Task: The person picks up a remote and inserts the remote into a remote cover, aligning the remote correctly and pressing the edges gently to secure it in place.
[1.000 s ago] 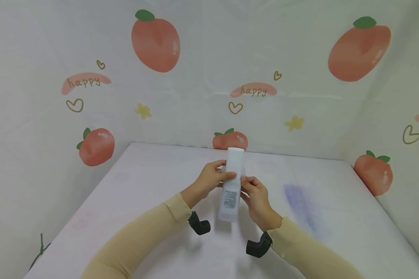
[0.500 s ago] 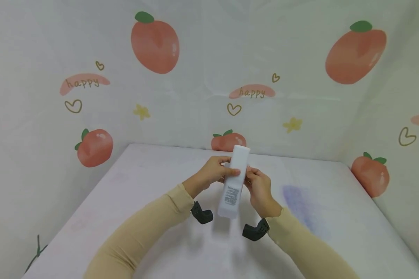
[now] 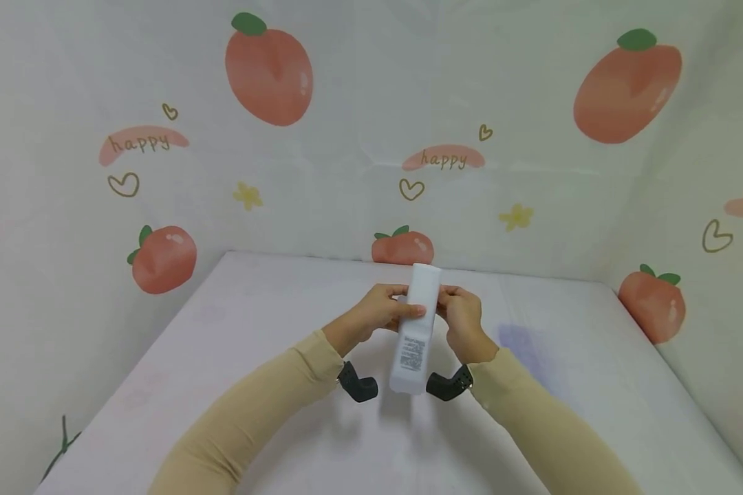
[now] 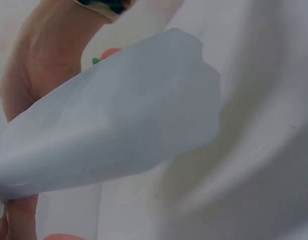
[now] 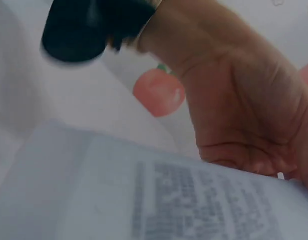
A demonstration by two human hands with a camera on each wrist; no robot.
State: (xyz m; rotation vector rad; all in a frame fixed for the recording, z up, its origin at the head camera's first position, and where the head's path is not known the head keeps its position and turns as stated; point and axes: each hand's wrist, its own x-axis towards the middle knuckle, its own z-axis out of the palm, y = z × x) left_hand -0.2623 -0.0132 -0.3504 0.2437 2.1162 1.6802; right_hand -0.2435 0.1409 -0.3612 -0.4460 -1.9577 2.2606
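Note:
In the head view, a long white object (image 3: 417,323) with small grey print on its lower part is held up over the table, leaning slightly right at its top. The left hand (image 3: 371,313) grips it from the left, thumb across its front and other fingers partly hidden behind. At its upper right edge, the right hand (image 3: 464,320) pinches with curled fingers, their tips partly hidden. The left wrist view shows a smooth side of the white object (image 4: 113,120); printed text fills much of the white object (image 5: 108,200) in the right wrist view.
Below the hands is a white table (image 3: 285,440) with a blurred purple patch (image 3: 520,344) at the right. A pale cloth backdrop (image 3: 347,82) with printed fruit, hearts and "happy" stands behind it. Dark devices are strapped at both wrists.
The right hand has moved up along the white object's right edge, and its forearm rose with it. The object's top has tilted a little right. The left hand still grips it.

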